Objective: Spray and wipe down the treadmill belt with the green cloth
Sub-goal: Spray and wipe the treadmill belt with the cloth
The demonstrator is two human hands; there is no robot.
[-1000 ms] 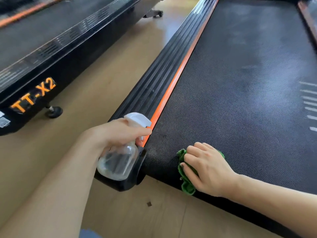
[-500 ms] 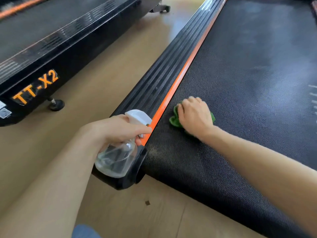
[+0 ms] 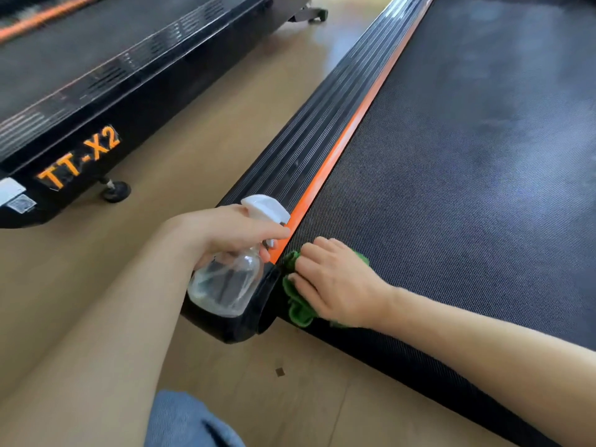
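Note:
The black textured treadmill belt [image 3: 451,162] fills the right of the view, bordered on its left by an orange strip and a ribbed black side rail [image 3: 309,150]. My right hand [image 3: 335,282] presses a crumpled green cloth [image 3: 298,306] flat on the belt's near left corner, right beside the orange strip. My left hand [image 3: 225,230] grips a clear spray bottle [image 3: 225,285] with a white trigger head, held over the rail's rounded end cap, nozzle pointing toward the belt.
A second black treadmill [image 3: 96,91] marked TT-X2 stands at the left, with a foot [image 3: 116,190] on the wooden floor [image 3: 200,130] between the two machines. My blue-clad knee [image 3: 190,421] shows at the bottom edge.
My right hand slid the green cloth forward up the belt along the orange strip, then pulled it back to the near corner. The left hand with the bottle stayed in place.

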